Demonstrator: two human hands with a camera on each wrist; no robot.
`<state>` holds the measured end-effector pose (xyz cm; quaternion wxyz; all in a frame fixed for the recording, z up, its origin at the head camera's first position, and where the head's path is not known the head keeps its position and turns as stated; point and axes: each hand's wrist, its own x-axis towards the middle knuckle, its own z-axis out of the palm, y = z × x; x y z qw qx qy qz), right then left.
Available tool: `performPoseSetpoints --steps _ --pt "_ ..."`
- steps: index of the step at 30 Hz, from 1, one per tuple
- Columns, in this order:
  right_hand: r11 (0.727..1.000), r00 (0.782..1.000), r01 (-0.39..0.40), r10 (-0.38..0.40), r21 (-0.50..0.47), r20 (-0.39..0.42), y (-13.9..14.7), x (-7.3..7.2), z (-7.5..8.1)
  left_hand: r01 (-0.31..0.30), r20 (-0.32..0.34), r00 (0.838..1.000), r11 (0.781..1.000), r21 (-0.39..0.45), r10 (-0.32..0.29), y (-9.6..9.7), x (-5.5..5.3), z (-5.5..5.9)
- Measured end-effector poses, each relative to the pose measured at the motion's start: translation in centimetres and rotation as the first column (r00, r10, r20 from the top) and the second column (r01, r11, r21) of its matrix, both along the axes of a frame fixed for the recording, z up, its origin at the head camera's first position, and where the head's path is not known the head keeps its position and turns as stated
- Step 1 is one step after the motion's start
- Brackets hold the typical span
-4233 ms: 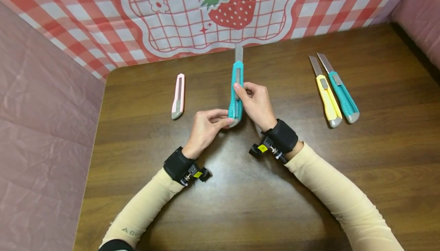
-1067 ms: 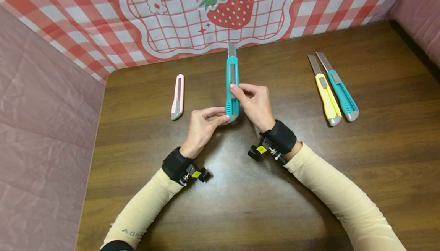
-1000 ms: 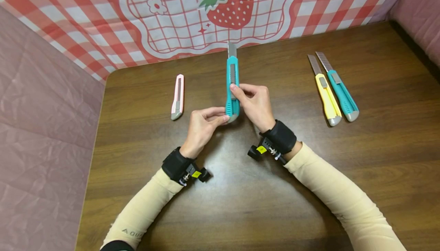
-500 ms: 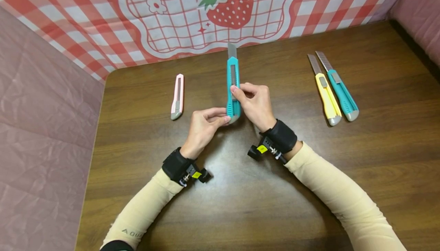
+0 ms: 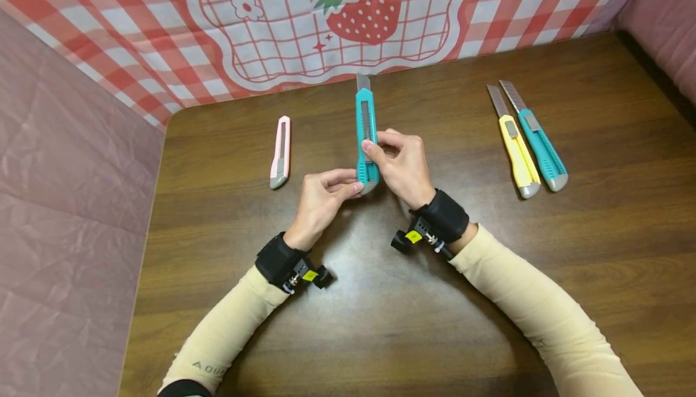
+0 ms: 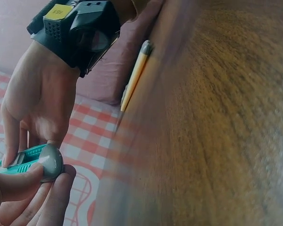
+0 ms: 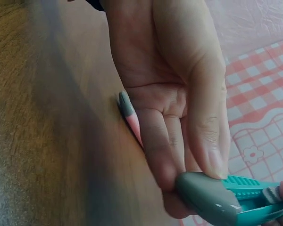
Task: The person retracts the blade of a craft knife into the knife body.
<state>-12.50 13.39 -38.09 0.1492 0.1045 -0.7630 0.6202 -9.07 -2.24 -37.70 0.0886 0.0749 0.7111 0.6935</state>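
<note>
A teal utility knife [image 5: 360,113] is held up over the table, its short length of blade [image 5: 363,82] pointing at the back wall. The left hand [image 5: 322,203] pinches its grey end cap [image 7: 207,197] between thumb and fingers. The right hand [image 5: 405,164] grips the body from the right, its thumb pressing on the grey slider. In the left wrist view the right fingers sit beside the teal body, and the blade is out of sight. To the left lies a pink utility knife [image 5: 281,149] with no blade showing.
At the right, a yellow utility knife [image 5: 520,158] and another teal one [image 5: 545,150] lie side by side, blades extended. The wooden table [image 5: 359,324] meets a red-and-white strawberry cloth [image 5: 272,34] at the back. Pink fabric [image 5: 70,216] hangs along the left.
The held knife's exposed blade has grown shorter, as the right thumb and slider moved down the body. The knife has shifted slightly left. The other knives lie still.
</note>
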Motion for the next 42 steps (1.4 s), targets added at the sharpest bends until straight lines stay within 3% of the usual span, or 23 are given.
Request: performPoseSetpoints --steps 6,13,17,19,22,27,30,37,40,42 --pt "1.0 0.999 -0.002 0.003 -0.018 0.052 -0.1 -0.1 -0.3 0.0 0.001 1.0 1.0 0.018 0.0 -0.1 -0.2 -0.2" --pt "0.999 0.992 -0.004 0.011 -0.051 0.128 -0.3 -0.1 -0.3 -0.021 -0.01 1.0 0.999 0.029 0.021 -0.4 -1.0 -2.5" --pt "0.999 0.989 0.005 0.002 -0.053 0.145 -0.4 0.3 0.6 -0.032 -0.035 0.999 0.999 0.02 0.033 -0.4 -1.1 -3.0" --pt "0.999 0.988 0.012 -0.003 -0.051 0.158 -0.4 0.3 0.7 -0.035 -0.036 0.999 0.999 0.011 0.036 -0.4 -1.0 -2.9" --pt "0.999 0.989 0.023 -0.016 -0.044 0.15 -0.2 -0.1 -0.1 -0.031 -0.034 0.999 1.0 -0.006 0.031 -0.3 -0.7 -1.9" --pt "0.999 0.992 0.027 -0.022 -0.036 0.128 -0.1 -0.1 -0.2 -0.027 -0.045 0.999 0.999 -0.038 0.026 -0.1 -0.2 -0.1" --pt "0.999 0.991 0.03 -0.026 -0.034 0.13 -0.1 0.0 0.1 -0.028 -0.047 0.999 0.998 -0.048 0.026 -0.1 -0.1 0.1" --pt "0.999 0.991 0.025 -0.021 -0.026 0.131 -0.5 1.3 2.7 -0.027 -0.039 0.999 0.999 -0.046 0.025 0.0 0.0 0.1" --pt "1.0 0.991 0.027 -0.025 -0.01 0.135 -0.5 1.5 3.1 -0.026 -0.035 0.999 0.999 -0.039 0.025 0.1 0.0 0.1" --pt "1.0 0.991 0.025 -0.024 -0.007 0.131 -0.5 1.2 2.5 -0.026 -0.035 0.999 0.999 -0.031 0.024 0.1 0.0 0.1"
